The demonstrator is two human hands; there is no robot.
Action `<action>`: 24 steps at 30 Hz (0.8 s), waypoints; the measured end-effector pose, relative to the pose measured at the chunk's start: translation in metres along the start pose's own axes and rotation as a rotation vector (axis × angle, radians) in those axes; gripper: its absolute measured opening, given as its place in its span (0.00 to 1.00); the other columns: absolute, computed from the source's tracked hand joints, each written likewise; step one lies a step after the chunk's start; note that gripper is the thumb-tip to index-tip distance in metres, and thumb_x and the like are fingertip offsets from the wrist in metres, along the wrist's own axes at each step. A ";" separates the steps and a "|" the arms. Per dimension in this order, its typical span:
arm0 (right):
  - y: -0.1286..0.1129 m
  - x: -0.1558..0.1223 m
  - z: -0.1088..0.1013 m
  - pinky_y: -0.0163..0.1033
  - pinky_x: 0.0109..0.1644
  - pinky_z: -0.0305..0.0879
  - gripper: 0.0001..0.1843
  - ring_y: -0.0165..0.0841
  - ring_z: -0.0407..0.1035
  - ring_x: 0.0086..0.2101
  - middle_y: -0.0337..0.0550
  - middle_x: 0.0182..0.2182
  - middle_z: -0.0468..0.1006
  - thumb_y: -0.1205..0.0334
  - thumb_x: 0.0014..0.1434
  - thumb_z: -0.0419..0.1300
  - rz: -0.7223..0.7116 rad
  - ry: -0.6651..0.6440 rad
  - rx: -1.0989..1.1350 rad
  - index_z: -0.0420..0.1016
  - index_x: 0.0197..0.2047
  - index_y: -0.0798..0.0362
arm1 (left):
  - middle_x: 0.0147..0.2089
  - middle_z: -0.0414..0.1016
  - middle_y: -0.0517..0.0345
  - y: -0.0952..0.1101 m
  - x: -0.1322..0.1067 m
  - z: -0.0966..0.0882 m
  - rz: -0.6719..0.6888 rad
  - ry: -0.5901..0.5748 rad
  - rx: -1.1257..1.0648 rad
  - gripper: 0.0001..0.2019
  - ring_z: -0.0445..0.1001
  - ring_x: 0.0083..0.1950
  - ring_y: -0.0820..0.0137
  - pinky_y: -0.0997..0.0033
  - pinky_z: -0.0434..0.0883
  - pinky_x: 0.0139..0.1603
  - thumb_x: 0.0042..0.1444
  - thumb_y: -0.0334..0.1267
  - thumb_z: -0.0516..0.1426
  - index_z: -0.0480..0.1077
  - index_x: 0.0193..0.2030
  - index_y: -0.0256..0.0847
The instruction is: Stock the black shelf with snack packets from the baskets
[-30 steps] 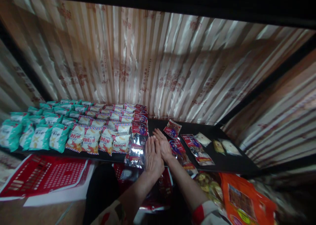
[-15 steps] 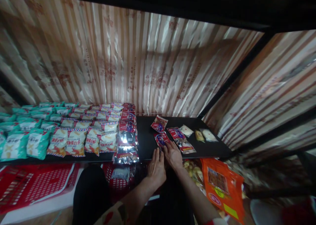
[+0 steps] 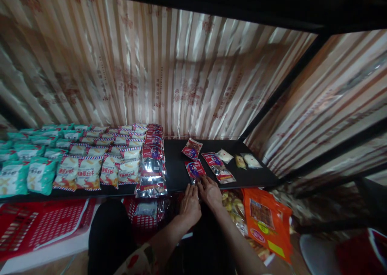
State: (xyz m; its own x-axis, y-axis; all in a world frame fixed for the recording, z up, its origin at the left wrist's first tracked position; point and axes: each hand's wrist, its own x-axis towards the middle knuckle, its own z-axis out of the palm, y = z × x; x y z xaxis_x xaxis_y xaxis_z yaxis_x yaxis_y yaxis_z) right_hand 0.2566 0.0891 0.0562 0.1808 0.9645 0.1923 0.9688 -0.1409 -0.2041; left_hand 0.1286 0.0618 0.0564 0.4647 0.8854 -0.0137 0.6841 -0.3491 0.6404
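My left hand (image 3: 190, 204) lies at the front edge of the black shelf (image 3: 177, 168), fingers stretched out and together, holding nothing. My right hand (image 3: 211, 192) is right beside it, touching it, with the fingertips resting on the near end of a red and blue snack packet (image 3: 195, 169) that lies flat on the shelf. A similar packet (image 3: 191, 148) lies farther back. Another long one (image 3: 218, 167) lies just right of my right hand.
Left of my hands stand rows of silver packets (image 3: 151, 178), red-striped packets (image 3: 90, 172) and teal packets (image 3: 30, 174). Small pale packets (image 3: 250, 160) lie at the shelf's right end. A red basket (image 3: 39, 226) sits below left, an orange bag (image 3: 266, 222) below right. Striped foil (image 3: 181, 77) backs the shelf.
Both hands have drawn back from the middle of the shelf to its front edge. The view has turned to the right.
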 end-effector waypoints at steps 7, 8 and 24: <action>-0.012 -0.016 -0.001 0.43 0.56 0.58 0.21 0.40 0.66 0.52 0.52 0.50 0.74 0.57 0.60 0.50 -0.006 -0.009 0.035 0.73 0.51 0.56 | 0.60 0.65 0.45 0.003 -0.012 -0.001 -0.163 0.169 -0.120 0.23 0.60 0.63 0.65 0.65 0.56 0.66 0.54 0.25 0.46 0.64 0.57 0.31; -0.013 -0.019 0.000 0.43 0.55 0.59 0.21 0.40 0.66 0.51 0.51 0.50 0.74 0.57 0.60 0.50 -0.001 0.003 0.049 0.73 0.51 0.55 | 0.59 0.66 0.46 0.003 -0.013 -0.002 -0.185 0.193 -0.150 0.23 0.63 0.61 0.66 0.66 0.57 0.65 0.54 0.26 0.46 0.64 0.57 0.32; -0.008 -0.033 0.017 0.47 0.46 0.68 0.21 0.44 0.72 0.40 0.54 0.39 0.77 0.51 0.48 0.57 0.281 0.162 0.572 0.75 0.41 0.57 | 0.46 0.76 0.53 -0.022 -0.001 0.006 -0.535 0.234 -0.673 0.17 0.75 0.44 0.73 0.76 0.69 0.47 0.54 0.28 0.52 0.62 0.52 0.37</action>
State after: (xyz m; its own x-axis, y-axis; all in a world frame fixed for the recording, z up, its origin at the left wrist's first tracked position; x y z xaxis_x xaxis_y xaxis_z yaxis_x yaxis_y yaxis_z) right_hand 0.2401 0.0618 0.0354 0.4807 0.8561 0.1899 0.6456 -0.1989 -0.7373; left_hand 0.1164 0.0669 0.0380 0.0002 0.9438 -0.3305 0.2667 0.3185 0.9096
